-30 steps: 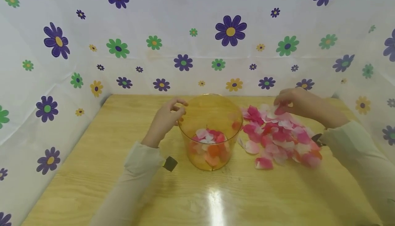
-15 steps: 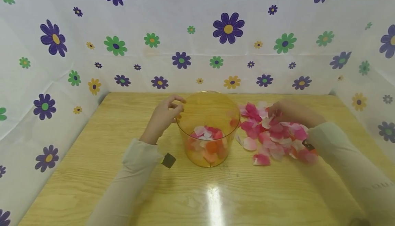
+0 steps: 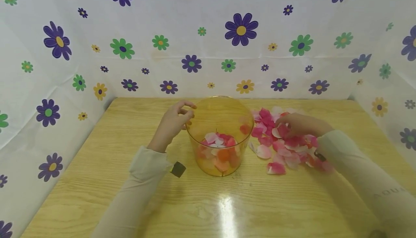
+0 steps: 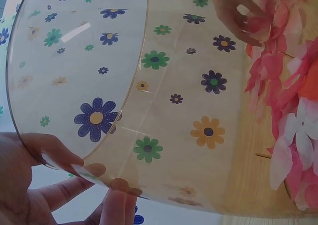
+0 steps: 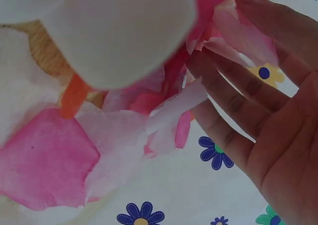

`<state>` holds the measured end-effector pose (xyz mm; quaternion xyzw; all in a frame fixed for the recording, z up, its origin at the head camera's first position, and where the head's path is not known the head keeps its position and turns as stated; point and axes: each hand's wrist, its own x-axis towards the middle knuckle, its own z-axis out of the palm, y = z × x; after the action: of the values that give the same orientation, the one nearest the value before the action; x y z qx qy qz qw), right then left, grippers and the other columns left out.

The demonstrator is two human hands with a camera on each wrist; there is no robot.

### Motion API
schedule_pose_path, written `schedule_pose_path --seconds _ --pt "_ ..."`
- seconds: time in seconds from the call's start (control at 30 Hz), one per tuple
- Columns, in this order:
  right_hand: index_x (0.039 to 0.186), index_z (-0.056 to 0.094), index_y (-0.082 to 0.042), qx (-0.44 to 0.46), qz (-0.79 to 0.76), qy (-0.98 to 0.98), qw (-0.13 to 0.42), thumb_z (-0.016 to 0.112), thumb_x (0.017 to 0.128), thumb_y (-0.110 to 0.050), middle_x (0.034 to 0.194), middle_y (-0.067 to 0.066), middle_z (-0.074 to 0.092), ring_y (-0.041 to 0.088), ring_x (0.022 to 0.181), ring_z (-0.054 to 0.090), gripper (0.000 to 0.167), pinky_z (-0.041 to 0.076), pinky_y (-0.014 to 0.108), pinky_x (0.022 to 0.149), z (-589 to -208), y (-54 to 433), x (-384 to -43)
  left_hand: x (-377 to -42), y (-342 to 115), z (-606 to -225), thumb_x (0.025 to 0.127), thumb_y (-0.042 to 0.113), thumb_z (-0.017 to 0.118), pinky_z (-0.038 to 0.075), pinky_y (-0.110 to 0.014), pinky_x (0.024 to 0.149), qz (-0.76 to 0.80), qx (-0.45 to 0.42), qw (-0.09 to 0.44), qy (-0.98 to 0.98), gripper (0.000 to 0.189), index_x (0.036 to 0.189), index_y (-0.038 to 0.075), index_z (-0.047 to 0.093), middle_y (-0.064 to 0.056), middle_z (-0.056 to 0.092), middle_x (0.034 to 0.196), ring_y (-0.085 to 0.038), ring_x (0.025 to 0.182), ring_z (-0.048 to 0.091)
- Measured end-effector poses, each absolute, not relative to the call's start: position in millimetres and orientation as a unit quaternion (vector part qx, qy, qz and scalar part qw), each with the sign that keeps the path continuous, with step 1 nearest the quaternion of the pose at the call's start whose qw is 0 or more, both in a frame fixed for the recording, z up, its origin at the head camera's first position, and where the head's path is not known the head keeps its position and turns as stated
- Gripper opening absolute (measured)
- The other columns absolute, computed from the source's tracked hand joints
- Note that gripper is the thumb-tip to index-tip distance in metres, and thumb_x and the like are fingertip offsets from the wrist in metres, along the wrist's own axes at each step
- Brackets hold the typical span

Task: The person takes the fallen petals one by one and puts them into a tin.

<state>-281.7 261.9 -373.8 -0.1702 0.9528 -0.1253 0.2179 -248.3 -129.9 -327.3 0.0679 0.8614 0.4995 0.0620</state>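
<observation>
My left hand pinches the rim of a see-through yellow plastic tub, at its left side. In the left wrist view the thumb lies over the rim, with the fingers behind the wall. Fake rose petals in pink, white and orange cover the tub's bottom. To the right, a loose heap of petals lies on the wooden table. My right hand is down at the heap's back, several pink and white petals between its thumb and fingers.
White cloth with purple, green and yellow flowers hangs behind and along both sides of the table. One pink petal lies at the heap's front edge. A dark square tab sticks out at the left cuff.
My right hand has come down and leftward into the petal heap and gathers petals there. The left hand keeps its hold on the tub. The view has shifted slightly.
</observation>
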Motion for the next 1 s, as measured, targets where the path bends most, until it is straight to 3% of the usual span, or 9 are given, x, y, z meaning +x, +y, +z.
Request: schedule_pose_path --seconds 0.23,0.47,0.83,1.0 --pt "0.1 0.069 -0.013 -0.212 -0.119 0.959 0.147 0.07 0.08 -0.006 0.09 0.001 0.069 0.018 0.083 0.061 0.021 0.053 0.042 0.082 -376.4 268.8 -286.1 -247.1 -127.1 -326.9 0.094 0.018 0.047 0.051 -0.027 0.069 0.503 0.07 0.066 0.859 0.029 0.121 0.012 0.054 -0.017 0.061 0.111 -0.029 0.086 0.06" --pt "0.108 0.07 -0.005 -0.191 -0.136 0.966 0.112 0.069 0.08 -0.002 0.1 0.012 0.07 0.025 0.09 0.065 0.028 0.054 0.045 0.081 -354.3 278.4 -281.6 -246.7 -127.6 -326.4 0.095 0.02 0.047 0.051 -0.027 0.071 0.496 0.066 0.069 0.863 0.029 0.122 0.014 0.054 -0.016 0.061 0.113 -0.031 0.09 0.06" --pt "0.093 0.071 -0.004 -0.23 -0.133 0.961 0.082 0.068 0.08 0.0 0.09 0.011 0.071 0.019 0.077 0.064 0.014 0.056 0.039 0.072 -323.2 284.3 -276.6 -248.0 -128.9 -326.3 0.094 0.019 0.047 0.05 -0.026 0.069 0.498 0.065 0.067 0.862 0.03 0.122 0.013 0.053 -0.017 0.061 0.114 -0.029 0.087 0.059" --pt "0.089 0.07 -0.005 -0.243 -0.114 0.961 0.066 0.069 0.08 0.001 0.088 0.009 0.07 0.021 0.079 0.064 0.011 0.055 0.041 0.074 -319.7 283.8 -276.5 -247.3 -129.1 -324.9 0.094 0.02 0.046 0.051 -0.028 0.071 0.497 0.067 0.066 0.863 0.031 0.123 0.012 0.053 -0.018 0.06 0.115 -0.027 0.087 0.059"
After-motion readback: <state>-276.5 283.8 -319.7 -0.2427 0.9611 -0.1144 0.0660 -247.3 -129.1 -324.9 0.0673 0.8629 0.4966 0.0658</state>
